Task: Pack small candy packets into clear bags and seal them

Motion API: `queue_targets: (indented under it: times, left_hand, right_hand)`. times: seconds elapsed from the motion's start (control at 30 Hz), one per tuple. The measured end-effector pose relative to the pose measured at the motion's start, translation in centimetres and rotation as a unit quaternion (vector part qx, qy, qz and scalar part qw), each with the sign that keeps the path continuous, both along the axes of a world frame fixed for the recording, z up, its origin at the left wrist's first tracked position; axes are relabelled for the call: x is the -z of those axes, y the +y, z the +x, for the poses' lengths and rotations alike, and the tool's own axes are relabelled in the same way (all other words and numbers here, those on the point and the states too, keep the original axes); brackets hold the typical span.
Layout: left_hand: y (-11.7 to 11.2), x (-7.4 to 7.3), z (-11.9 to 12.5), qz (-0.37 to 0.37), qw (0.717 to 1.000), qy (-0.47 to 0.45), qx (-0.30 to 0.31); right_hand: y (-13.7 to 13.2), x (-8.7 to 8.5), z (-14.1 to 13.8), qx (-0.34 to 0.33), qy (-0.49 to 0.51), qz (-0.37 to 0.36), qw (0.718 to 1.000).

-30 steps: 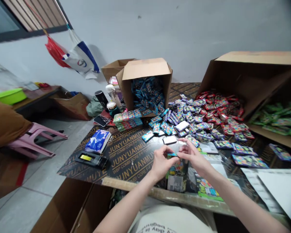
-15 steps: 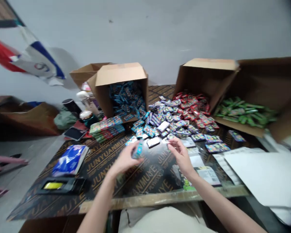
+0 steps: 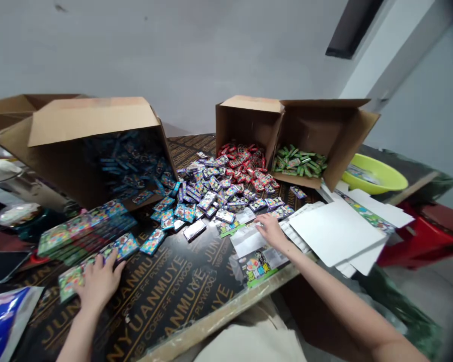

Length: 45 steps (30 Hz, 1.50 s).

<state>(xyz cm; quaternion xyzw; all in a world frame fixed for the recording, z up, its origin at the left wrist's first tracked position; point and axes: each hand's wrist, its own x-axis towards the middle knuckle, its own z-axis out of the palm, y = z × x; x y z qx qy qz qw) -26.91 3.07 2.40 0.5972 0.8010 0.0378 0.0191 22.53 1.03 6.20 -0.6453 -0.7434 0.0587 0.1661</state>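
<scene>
My left hand (image 3: 100,281) lies with spread fingers on a row of small wrapped packets (image 3: 126,246), green at one end and blue at the other. Behind it, a stacked block of similar packets (image 3: 86,223) stands beside a carton. My right hand (image 3: 272,231) reaches over flat clear bags with printed cards (image 3: 258,266), its fingers apart and slightly bent near a pale bag (image 3: 247,241). I see nothing held in it. Between the hands, loose blue packets (image 3: 153,241) and a heap of purple packets (image 3: 211,188) cover the table.
Tipped cartons hold blue packets (image 3: 132,166), red packets (image 3: 245,153) and green packets (image 3: 300,161). White sheets (image 3: 335,231) lie at right, before a yellow bowl (image 3: 390,181). A blue pouch (image 3: 7,322) is at the left; the table's front edge (image 3: 226,317) runs diagonally.
My left hand has moved left onto the row of packets, no longer gripping the blue packet. My right hand now reaches over the bags. The view has swung right.
</scene>
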Motion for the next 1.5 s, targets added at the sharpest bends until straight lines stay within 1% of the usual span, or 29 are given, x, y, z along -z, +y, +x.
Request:
queue_targets:
  times: [0.07, 0.13, 0.23, 0.3, 0.33, 0.37, 0.4, 0.43, 0.5, 0.53, 0.6, 0.7, 0.8, 0.9, 0.97, 1.0, 1.1, 1.13, 1.17, 1.2, 1.23, 1.27, 1.3, 1.33, 1.37, 1.4, 1.43, 1.47, 1.5]
  left_hand:
    - [-0.2, 0.0, 0.8, 0.023, 0.999, 0.016, 0.028]
    - [0.2, -0.5, 1.5, 0.030, 0.999, 0.022, 0.037]
    - [1.1, -1.8, 3.2, 0.042, 0.999, -0.007, 0.011]
    - [1.0, -2.4, 5.5, 0.100, 0.994, -0.029, 0.022]
    - [0.8, -2.4, 7.2, 0.134, 0.988, -0.046, 0.056]
    - [0.3, -2.3, 9.1, 0.150, 0.979, -0.080, 0.110]
    - [-0.2, -2.1, 11.3, 0.144, 0.967, -0.127, 0.168]
    - [-0.7, -1.6, 13.5, 0.112, 0.951, -0.167, 0.235]
    - [-1.6, -0.5, 17.6, 0.017, 0.905, -0.217, 0.366]
    - [-1.9, 0.2, 19.4, -0.014, 0.886, -0.226, 0.404]
    - [-2.2, 1.3, 21.9, -0.043, 0.873, -0.219, 0.434]
    - [-2.2, 2.1, 23.3, -0.020, 0.880, -0.180, 0.440]
    - [-2.3, 2.1, 23.4, 0.001, 0.883, -0.154, 0.444]
    - [-2.6, 2.0, 23.4, 0.000, 0.883, -0.165, 0.438]
    - [-2.6, 2.0, 23.3, -0.006, 0.879, -0.214, 0.427]
    - [-2.5, 2.0, 23.3, -0.011, 0.871, -0.266, 0.413]
    - [-1.8, 1.7, 22.8, -0.033, 0.827, -0.451, 0.335]
    - [-1.5, 1.2, 22.6, -0.035, 0.812, -0.495, 0.307]
    - [-1.2, 0.6, 22.4, -0.033, 0.806, -0.519, 0.284]
    - [-1.1, -0.3, 22.2, -0.023, 0.801, -0.537, 0.265]
    - [-1.0, -1.4, 22.0, -0.008, 0.788, -0.563, 0.249]
    - [-1.1, -2.6, 22.0, 0.010, 0.761, -0.607, 0.229]
    - [-1.4, -3.9, 22.0, 0.029, 0.713, -0.670, 0.206]
    - [-1.7, -5.1, 22.1, 0.040, 0.648, -0.738, 0.184]
    - [-2.3, -6.3, 22.2, 0.043, 0.580, -0.798, 0.161]
    - [-2.9, -7.3, 22.4, 0.028, 0.520, -0.842, 0.137]
    - [-3.5, -8.0, 22.5, 0.005, 0.476, -0.872, 0.114]
    - [-4.2, -8.5, 22.6, -0.020, 0.443, -0.892, 0.092]
    - [-4.9, -8.7, 22.6, -0.042, 0.420, -0.904, 0.072]
  right_hand:
    - [2.2, 0.3, 1.9, -0.024, -0.027, -0.025, 0.999]
    - [4.6, 0.5, 2.9, -0.062, -0.053, -0.055, 0.995]
    - [7.7, 0.8, 3.0, -0.114, -0.084, -0.099, 0.985]
    - [9.1, 1.0, 2.4, -0.153, -0.097, -0.122, 0.976]
    - [9.7, 1.1, 2.0, -0.174, -0.102, -0.131, 0.971]
    - [10.2, 1.3, 1.6, -0.192, -0.107, -0.138, 0.966]
    - [10.6, 1.4, 1.1, -0.207, -0.111, -0.142, 0.962]
    - [11.0, 1.5, 0.6, -0.216, -0.116, -0.145, 0.959]
    - [11.7, 1.6, -0.2, -0.219, -0.127, -0.149, 0.956]
    - [11.9, 1.7, -0.5, -0.215, -0.133, -0.149, 0.956]
    - [12.3, 1.7, -0.9, -0.197, -0.144, -0.151, 0.958]
    - [12.6, 1.6, -1.0, -0.168, -0.151, -0.154, 0.962]
    - [12.7, 1.3, -0.8, -0.143, -0.138, -0.152, 0.968]
    - [12.8, 0.3, -0.5, -0.116, -0.108, -0.140, 0.977]
    - [12.9, -1.0, 0.0, -0.086, -0.079, -0.112, 0.987]
    - [12.9, -1.9, 0.3, -0.066, -0.064, -0.087, 0.992]
    - [12.4, -5.4, 1.3, 0.002, -0.022, 0.010, 1.000]
    - [11.9, -6.6, 1.4, 0.019, -0.004, 0.046, 0.999]
    - [11.2, -7.7, 1.3, 0.029, 0.036, 0.083, 0.996]
    - [10.3, -8.6, 0.9, 0.029, 0.100, 0.114, 0.988]
    - [9.2, -9.2, 0.1, 0.020, 0.186, 0.133, 0.973]
    - [7.9, -9.5, -0.9, 0.005, 0.284, 0.131, 0.950]
    - [6.4, -9.4, -2.3, -0.014, 0.385, 0.105, 0.917]
    - [4.8, -9.0, -3.9, -0.030, 0.465, 0.053, 0.883]
    - [3.2, -8.3, -5.7, -0.039, 0.520, -0.013, 0.853]
    - [1.6, -7.3, -7.5, -0.042, 0.558, -0.075, 0.825]
    - [0.0, -6.2, -9.1, -0.037, 0.582, -0.116, 0.804]
    - [-1.3, -5.1, -10.6, -0.027, 0.589, -0.135, 0.796]
    - [-2.4, -4.2, -11.9, -0.015, 0.576, -0.125, 0.807]
